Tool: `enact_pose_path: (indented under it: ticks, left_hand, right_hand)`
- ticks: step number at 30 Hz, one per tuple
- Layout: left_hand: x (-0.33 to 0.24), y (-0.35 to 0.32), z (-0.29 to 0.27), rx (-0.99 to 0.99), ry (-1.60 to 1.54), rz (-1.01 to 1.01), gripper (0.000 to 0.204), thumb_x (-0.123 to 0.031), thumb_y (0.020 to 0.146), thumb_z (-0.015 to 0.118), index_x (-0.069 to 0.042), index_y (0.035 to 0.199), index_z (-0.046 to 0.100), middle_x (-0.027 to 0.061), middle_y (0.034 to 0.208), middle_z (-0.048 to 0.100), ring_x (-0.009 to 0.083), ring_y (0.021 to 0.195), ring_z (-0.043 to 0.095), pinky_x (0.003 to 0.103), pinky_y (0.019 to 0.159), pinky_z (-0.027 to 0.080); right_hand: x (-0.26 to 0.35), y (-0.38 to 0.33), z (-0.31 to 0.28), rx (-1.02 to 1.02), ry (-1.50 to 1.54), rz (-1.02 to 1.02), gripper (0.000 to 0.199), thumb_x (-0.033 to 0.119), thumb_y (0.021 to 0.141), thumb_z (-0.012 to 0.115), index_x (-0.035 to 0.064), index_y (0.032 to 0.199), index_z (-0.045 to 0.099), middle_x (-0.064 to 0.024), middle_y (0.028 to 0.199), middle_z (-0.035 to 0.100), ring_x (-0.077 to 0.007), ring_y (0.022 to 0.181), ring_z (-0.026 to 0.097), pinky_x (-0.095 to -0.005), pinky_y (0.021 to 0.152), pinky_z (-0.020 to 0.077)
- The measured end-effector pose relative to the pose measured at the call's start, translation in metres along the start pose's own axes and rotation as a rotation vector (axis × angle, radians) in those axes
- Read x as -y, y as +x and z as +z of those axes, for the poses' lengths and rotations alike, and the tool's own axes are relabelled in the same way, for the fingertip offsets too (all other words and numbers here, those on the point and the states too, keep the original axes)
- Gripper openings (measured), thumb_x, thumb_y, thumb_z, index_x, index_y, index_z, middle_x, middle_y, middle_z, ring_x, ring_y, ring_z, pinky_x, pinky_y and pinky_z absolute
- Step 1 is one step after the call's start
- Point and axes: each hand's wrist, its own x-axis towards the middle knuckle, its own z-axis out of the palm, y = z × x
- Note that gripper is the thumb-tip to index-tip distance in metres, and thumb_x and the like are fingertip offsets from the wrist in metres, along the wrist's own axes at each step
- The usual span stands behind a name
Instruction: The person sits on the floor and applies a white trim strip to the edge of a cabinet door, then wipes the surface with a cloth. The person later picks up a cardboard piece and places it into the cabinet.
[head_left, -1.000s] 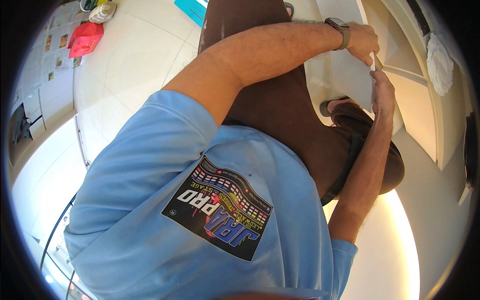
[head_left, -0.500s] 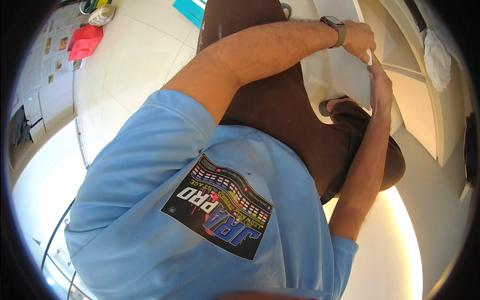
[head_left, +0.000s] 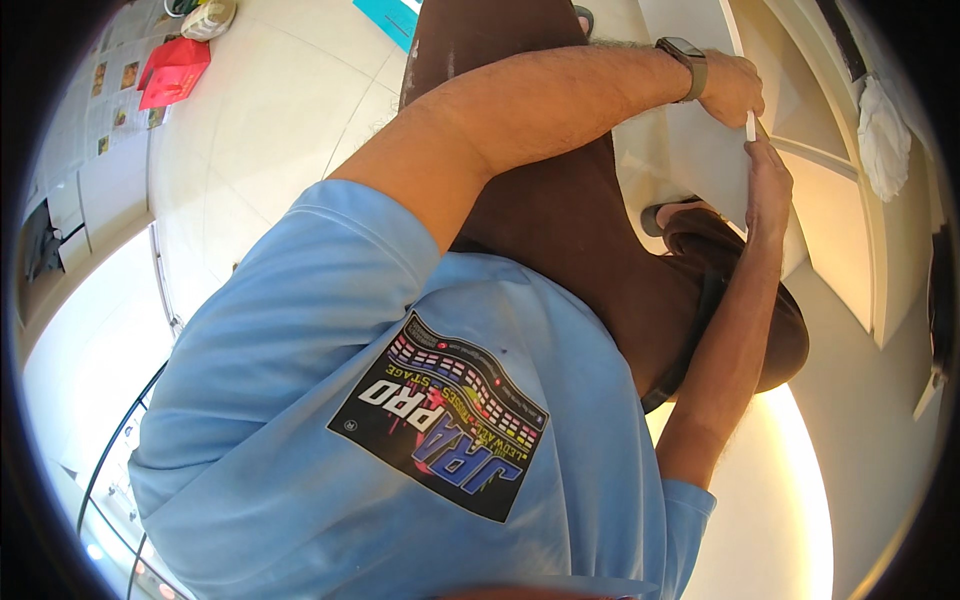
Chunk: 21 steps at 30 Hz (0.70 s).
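Note:
Off to the right, my left hand, with a watch on its wrist, is closed at one end of a small, narrow white strip. Just below it, the fingers of my right hand pinch the strip's other end. Only the short stretch between my fingers shows; I cannot make out what it is made of. Both hands are beside the edge of a pale cabinet-like panel, and the fingertips are partly hidden.
A crumpled white cloth or bag hangs at the far right. My bent legs in brown trousers fill the middle. On the tiled floor are a red bag and a teal flat item. A light strip glows lower right.
Both hands appear slightly lower and further right in the picture, as the whole view has shifted a little. A bit more of the white strip shows between my fingers.

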Motion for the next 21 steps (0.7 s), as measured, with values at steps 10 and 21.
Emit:
enact_pose_path:
  ticks: [10,21]
  left_hand:
    - [-0.005,0.0,-0.003,0.002,-0.006,-0.023,0.045,-0.019,0.077,0.051,-0.02,0.121,0.062,0.007,0.117,0.061,0.028,0.119,0.049,0.046,0.092,0.047]
    - [-0.002,0.006,0.002,-0.015,-0.01,-0.001,0.045,-0.02,0.077,0.05,-0.018,0.12,0.063,0.0082,0.114,0.063,0.0289,0.116,0.051,0.046,0.089,0.049]
  right_hand:
    - [0.004,-0.003,0.0,-0.052,-0.11,-0.018,0.042,0.026,0.079,0.059,-0.0012,0.11,0.066,-0.0096,0.087,0.066,-0.0165,0.079,0.057,-0.0291,0.075,0.0444]
    - [0.007,0.014,-0.008,0.053,-0.032,0.053,0.049,0.037,0.083,0.06,0.0015,0.117,0.063,-0.0121,0.11,0.065,-0.0212,0.103,0.058,-0.0318,0.091,0.0391]
